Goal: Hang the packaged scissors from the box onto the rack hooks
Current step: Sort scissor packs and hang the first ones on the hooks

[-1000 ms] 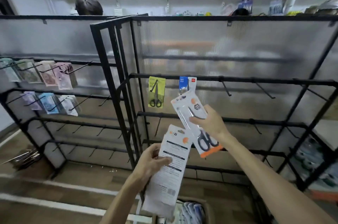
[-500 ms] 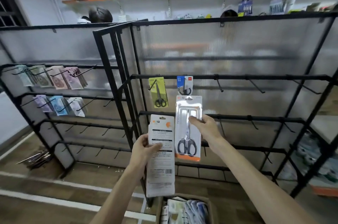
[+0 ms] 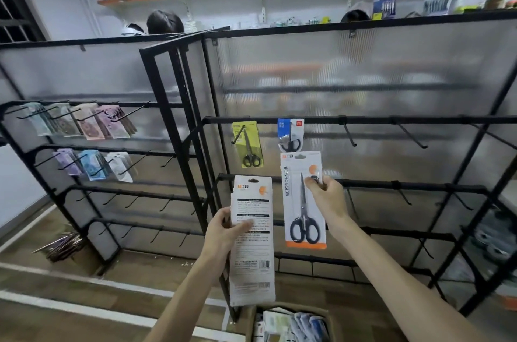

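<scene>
Two scissors packs, front-facing pack (image 3: 303, 202) in right hand (image 3: 326, 199)

Your right hand (image 3: 326, 199) pinches a scissors pack (image 3: 303, 202) by its upper right edge and holds it upright, front toward you, directly below the blue pack (image 3: 291, 132) hanging on the black rack (image 3: 391, 120). Your left hand (image 3: 223, 230) grips a second pack (image 3: 251, 260), back side toward you, below and left of the blue pack. A yellow pack (image 3: 247, 143) hangs just left of it. The box (image 3: 253, 322) sits far below, more packs inside.
</scene>
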`<state>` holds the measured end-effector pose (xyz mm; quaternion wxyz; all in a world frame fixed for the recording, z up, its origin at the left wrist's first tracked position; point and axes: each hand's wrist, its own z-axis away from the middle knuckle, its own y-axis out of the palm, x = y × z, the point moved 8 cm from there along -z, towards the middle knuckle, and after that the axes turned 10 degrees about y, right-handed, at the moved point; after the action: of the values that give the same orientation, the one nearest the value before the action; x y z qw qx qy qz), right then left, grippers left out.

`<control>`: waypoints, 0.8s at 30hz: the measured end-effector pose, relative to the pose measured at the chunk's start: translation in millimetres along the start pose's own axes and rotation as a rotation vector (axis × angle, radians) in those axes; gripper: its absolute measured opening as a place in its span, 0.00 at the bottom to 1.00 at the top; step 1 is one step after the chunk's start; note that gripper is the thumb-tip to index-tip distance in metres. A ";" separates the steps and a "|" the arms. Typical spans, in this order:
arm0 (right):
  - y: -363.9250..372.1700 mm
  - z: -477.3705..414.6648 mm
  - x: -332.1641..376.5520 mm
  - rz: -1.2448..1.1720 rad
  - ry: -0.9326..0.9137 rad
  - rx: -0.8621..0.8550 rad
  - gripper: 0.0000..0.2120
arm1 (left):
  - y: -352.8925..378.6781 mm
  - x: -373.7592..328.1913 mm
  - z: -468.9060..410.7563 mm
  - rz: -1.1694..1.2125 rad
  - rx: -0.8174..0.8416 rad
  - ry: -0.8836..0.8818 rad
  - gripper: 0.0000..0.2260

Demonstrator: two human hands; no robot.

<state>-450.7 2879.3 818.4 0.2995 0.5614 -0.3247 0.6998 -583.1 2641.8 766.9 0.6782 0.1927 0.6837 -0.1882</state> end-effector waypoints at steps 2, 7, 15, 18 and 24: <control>-11.8 -7.2 -1.0 -0.024 0.008 -0.040 0.11 | 10.0 2.3 -14.8 0.014 0.025 -0.010 0.17; -67.0 -32.2 -1.0 -0.055 0.016 -0.220 0.17 | 56.7 15.1 -58.9 0.027 0.122 -0.070 0.18; -119.1 -67.0 0.3 -0.012 0.040 -0.344 0.20 | 137.7 23.9 -102.2 -0.039 0.287 -0.074 0.24; -117.6 -75.9 -0.1 0.015 0.052 -0.296 0.20 | 153.1 20.4 -111.9 -0.063 0.284 -0.072 0.20; -117.1 -75.9 1.9 0.038 -0.056 -0.221 0.18 | 172.8 22.6 -130.4 -0.057 0.213 -0.108 0.19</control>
<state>-404.1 3010.9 822.0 0.3370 0.5381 -0.4187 0.6493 -605.1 2857.4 746.3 0.6840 0.2337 0.6276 -0.2893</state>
